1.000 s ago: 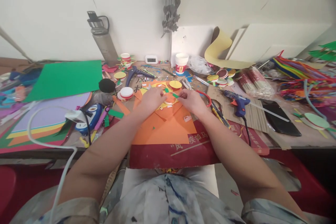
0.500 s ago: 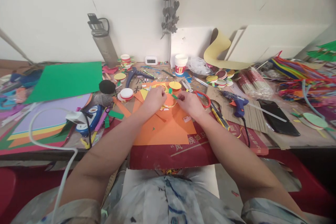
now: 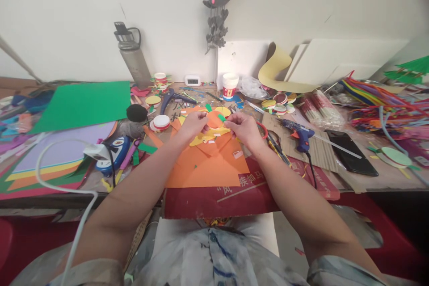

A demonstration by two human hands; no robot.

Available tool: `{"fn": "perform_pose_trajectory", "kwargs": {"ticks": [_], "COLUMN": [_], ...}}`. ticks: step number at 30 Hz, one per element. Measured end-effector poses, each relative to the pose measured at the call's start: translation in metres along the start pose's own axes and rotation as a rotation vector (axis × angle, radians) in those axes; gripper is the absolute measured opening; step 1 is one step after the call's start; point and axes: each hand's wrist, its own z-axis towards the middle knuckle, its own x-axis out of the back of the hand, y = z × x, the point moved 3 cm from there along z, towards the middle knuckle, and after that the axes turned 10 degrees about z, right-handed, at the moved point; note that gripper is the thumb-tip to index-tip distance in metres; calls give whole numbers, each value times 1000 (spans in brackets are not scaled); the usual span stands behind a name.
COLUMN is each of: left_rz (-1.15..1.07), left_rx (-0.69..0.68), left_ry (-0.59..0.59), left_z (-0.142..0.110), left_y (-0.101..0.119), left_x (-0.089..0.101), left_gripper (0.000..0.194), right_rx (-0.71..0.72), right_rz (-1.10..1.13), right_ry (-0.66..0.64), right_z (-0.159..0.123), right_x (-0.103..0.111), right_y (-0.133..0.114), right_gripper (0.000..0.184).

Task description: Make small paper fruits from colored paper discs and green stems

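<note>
An orange paper disc (image 3: 214, 119) is held up between my two hands above the paper scraps. My left hand (image 3: 195, 125) is closed on its left edge with thumb and fingers. My right hand (image 3: 243, 128) pinches at a small green paper strip (image 3: 221, 117) on the disc's right side. Another green strip (image 3: 208, 107) sticks out at the disc's top. Whether either strip is fastened I cannot tell. Yellow paper pieces and orange sheets (image 3: 204, 172) lie beneath. Just behind the disc is a yellow disc (image 3: 224, 111).
A blue glue gun (image 3: 303, 136), a black phone (image 3: 351, 152) and a utility knife (image 3: 279, 149) lie to the right. On the left are a green sheet (image 3: 87, 105) and a white-lidded disc (image 3: 161, 121). A paper cup (image 3: 229, 86) and a bottle (image 3: 134, 56) stand at the back.
The orange disc has been lifted and tilted up toward me. My right hand has brought its green strip against the disc's right side. The view has shifted slightly.
</note>
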Motion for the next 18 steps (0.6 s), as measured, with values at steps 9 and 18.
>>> {"fn": "perform_pose_trajectory", "kwargs": {"ticks": [9, 18], "left_rz": [-84, -113], "left_rx": [-56, -100], "left_ry": [12, -20], "left_z": [0, -3], "left_y": [-2, 3], "left_x": [-4, -4], "left_gripper": [17, 21], "right_rx": [-40, -31], "right_rz": [-24, -58], "right_ry": [-18, 4], "right_z": [-4, -3], "right_x": [-4, -1], "right_y": [1, 0], "right_gripper": [37, 37]}}
